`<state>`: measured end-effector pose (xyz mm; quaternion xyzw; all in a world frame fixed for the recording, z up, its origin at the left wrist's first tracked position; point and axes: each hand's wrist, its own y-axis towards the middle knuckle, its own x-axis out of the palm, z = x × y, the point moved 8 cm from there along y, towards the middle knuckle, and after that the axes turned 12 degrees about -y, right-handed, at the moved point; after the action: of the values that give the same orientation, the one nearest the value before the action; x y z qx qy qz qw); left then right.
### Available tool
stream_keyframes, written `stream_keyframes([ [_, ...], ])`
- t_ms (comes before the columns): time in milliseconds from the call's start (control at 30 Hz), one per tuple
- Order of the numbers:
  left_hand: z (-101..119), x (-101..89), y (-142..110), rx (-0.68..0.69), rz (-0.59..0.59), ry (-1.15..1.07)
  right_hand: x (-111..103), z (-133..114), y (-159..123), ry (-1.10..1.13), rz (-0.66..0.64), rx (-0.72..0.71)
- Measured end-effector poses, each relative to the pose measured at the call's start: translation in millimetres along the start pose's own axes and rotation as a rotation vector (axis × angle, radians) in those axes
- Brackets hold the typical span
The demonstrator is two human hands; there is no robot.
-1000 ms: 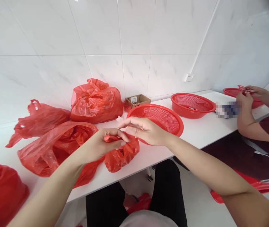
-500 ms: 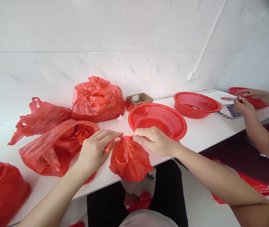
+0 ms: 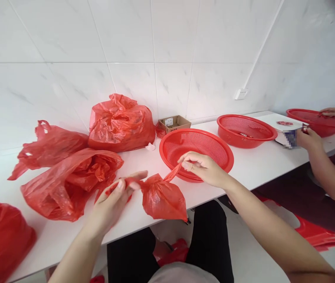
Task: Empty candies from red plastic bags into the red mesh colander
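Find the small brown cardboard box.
Head view: the box sits by the tiled wall, right of a bulging red plastic bag, behind a red mesh colander.

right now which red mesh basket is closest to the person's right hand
The round red mesh basket just beyond the right hand; the other two sit farther right along the white table.

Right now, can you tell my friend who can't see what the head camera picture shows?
A person's left hand and right hand hold the handles of a small red plastic bag above a white table. More red bags and a red strainer basket sit nearby, and a co-worker's hand shows at the right.
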<state>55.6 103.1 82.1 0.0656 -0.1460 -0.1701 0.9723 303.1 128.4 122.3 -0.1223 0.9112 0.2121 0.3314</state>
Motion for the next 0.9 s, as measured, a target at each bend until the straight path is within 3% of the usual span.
stream_keyframes([
  [67,-9.5,15.1,11.9,-0.048,0.017,-0.141,7.8,-22.0,8.8,0.052,0.022,-0.079],
  [167,-28.6,39.6,22.3,-0.172,-0.048,0.003,25.1,-48.0,20.5,0.079,0.018,-0.186],
  [300,-43.6,58.3,23.3,-0.246,-0.155,0.110,54.0,-54.8,29.3,0.038,-0.011,-0.226],
  [467,-43.0,37.8,23.7,-0.139,-0.014,0.096,76.3,-25.2,22.5,-0.094,-0.075,-0.073],
  [633,-47.8,23.1,20.6,-0.116,0.074,0.072,49.2,-18.8,2.6,0.036,0.085,0.061],
  [733,-42.8,21.7,19.1,-0.098,0.069,0.083,48.8,-28.3,-13.1,0.080,0.071,0.064],
  [900,-33.6,21.1,17.9,-0.058,0.004,0.199,74.0,-25.7,-29.9,-0.020,-0.053,0.060],
])
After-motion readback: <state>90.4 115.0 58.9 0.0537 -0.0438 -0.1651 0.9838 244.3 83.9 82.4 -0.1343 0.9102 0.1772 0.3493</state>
